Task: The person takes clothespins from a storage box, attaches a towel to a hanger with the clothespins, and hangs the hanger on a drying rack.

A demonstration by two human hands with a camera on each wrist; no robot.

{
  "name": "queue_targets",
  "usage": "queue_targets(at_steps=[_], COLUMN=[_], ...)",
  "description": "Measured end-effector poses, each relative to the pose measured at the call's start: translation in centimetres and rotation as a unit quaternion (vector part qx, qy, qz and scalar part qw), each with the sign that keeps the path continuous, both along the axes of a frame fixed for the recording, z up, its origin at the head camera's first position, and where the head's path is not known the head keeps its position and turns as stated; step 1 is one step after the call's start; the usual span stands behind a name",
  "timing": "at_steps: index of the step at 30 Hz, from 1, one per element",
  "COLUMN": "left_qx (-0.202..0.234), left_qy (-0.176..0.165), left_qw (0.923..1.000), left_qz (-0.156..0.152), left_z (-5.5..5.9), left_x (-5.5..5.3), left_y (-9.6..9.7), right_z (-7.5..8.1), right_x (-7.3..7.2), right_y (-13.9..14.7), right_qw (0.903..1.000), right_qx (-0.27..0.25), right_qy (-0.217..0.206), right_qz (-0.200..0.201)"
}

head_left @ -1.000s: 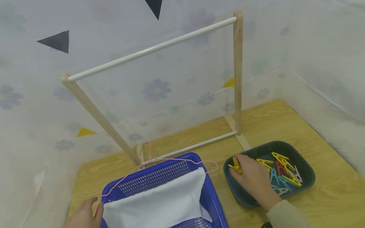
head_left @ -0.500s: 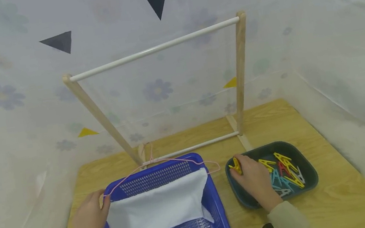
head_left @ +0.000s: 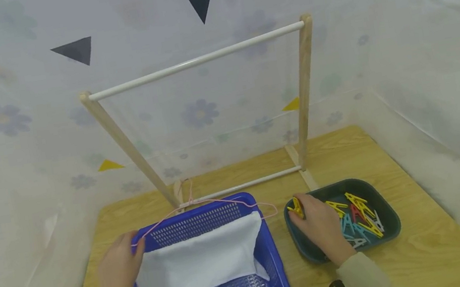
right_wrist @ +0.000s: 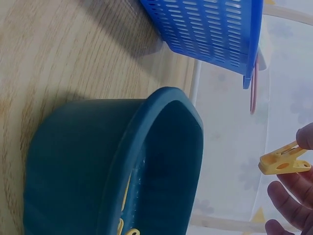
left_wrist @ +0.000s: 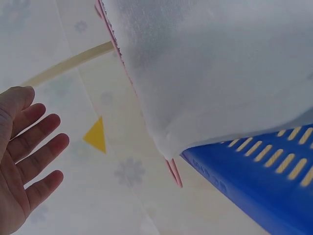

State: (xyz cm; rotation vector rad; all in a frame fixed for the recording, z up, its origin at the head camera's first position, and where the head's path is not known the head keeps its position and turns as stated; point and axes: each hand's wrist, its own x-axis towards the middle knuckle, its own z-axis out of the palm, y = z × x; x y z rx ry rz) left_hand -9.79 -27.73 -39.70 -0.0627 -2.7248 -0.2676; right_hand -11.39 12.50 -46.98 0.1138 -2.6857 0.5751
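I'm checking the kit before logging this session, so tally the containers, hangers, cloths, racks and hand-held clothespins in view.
Containers: 2 (blue basket, dark green tray)
Hangers: 1 (pink hanger)
Cloths: 1 visible (white cloth)
Racks: 1 (wood-and-white rack)
Hand-held clothespins: 1 (yellow clothespin, in the right hand)
Total: 6

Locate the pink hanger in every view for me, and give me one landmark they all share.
Head: below centre, the pink hanger spans the far side of the blue basket.
Left wrist: upper left to lower centre, edging the white cloth, hanger tip exposed.
Right wrist: upper right; only a hanger end shows, beside the basket.
Shared landmark: the blue basket, in all three.
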Motion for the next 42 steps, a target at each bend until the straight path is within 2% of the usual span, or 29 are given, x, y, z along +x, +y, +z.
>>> queue_targets(at_steps=[4, 8, 13, 18, 22, 28, 31, 35, 42], left_qx=[0.001, 0.003, 0.006, 0.005, 0.003, 0.008, 0.007, 0.007, 0.016], left_qy=[0.006, 0.022, 0.014, 0.000, 0.008, 0.023, 0.008, -0.013, -0.071], left_qw=[1.0000, 0.9996, 0.9998, 0.9999, 0.9999, 0.9995, 0.9998, 0.9998, 0.9973], left_qz=[-0.005, -0.017, -0.017, -0.009, -0.010, -0.021, -0.016, -0.011, 0.000], left_z=[0.0, -0.1, -0.2, -0.4, -0.7, -1.2, -1.1, -1.2, -1.5], left_x=[-0.3, -0.7, -1.2, -1.5, -1.7, -2.2, -2.4, -2.5, -2.8], left_y=[0.3, 0.6, 0.9, 0.9, 0.8, 0.6, 0.7, 1.0, 1.4], right_z=[0.3, 0.3, 0.4, 0.7, 0.9, 1.1, 1.2, 1.3, 1.3], right_x=[-0.1, -0.1, -0.1, -0.2, -0.2, -0.4, -0.4, -0.3, -0.1], right_y=[0.0, 0.0, -0.1, -0.3, -0.5, -0.6, -0.7, -0.8, -0.9], right_qw=[1.0000, 0.9999, 0.9992, 0.9992, 0.9991, 0.9970, 0.9962, 0.9969, 0.9967], right_qx=[-0.002, -0.006, -0.009, -0.005, -0.002, -0.002, -0.006, -0.011, -0.011], right_qy=[-0.004, 0.010, 0.037, 0.038, 0.040, 0.073, 0.081, 0.072, 0.072], right_qz=[0.003, 0.008, 0.012, 0.010, 0.012, 0.024, 0.029, 0.031, 0.037])
